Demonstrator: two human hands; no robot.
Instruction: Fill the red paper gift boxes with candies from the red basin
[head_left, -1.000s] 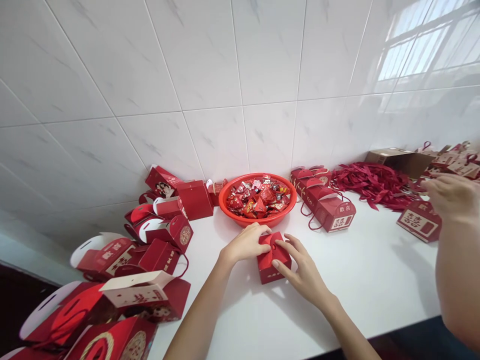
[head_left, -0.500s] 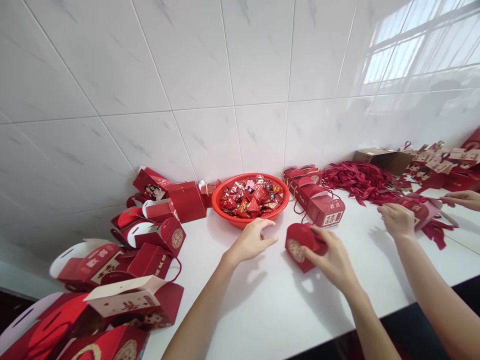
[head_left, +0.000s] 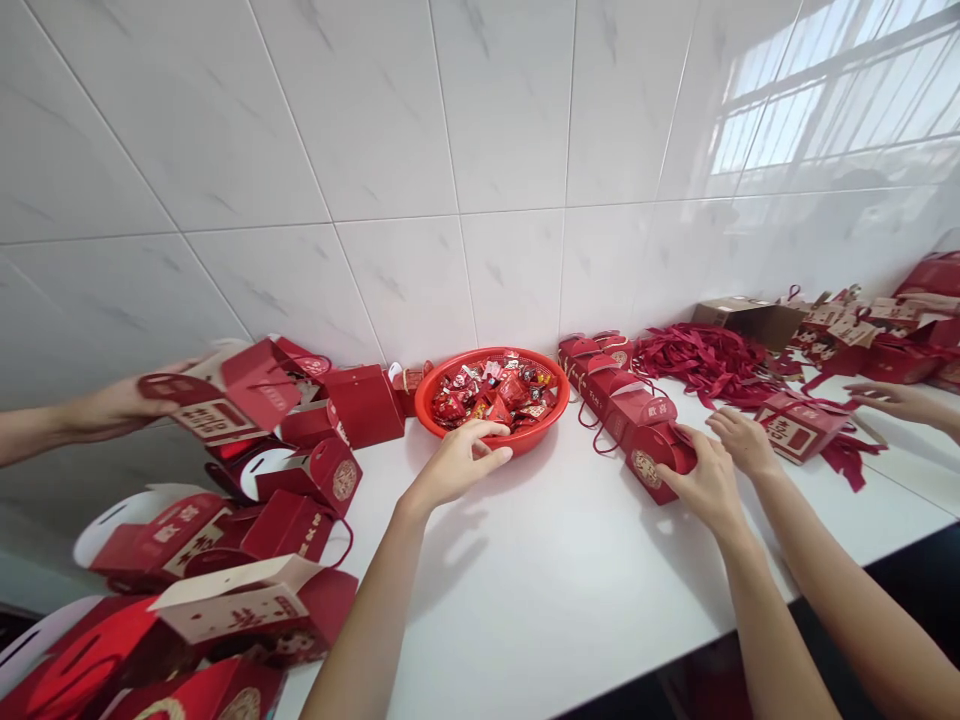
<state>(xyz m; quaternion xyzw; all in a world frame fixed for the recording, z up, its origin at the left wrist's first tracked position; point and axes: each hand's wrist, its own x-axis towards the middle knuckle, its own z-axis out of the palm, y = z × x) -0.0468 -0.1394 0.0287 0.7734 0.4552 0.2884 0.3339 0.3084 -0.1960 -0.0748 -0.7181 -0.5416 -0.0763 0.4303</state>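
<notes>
Tabletop (head_left: 540, 580) white; apparent window reflection (head_left: 780, 115) above.

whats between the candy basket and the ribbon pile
In the head view, a row of red boxes stands between the candy basket and the ribbon pile.

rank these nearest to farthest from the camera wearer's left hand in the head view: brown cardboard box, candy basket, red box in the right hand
1. Candy basket: just beyond the left hand.
2. Red box: off to the right, in the right hand.
3. Brown cardboard box: farther right, back by the wall.
</notes>
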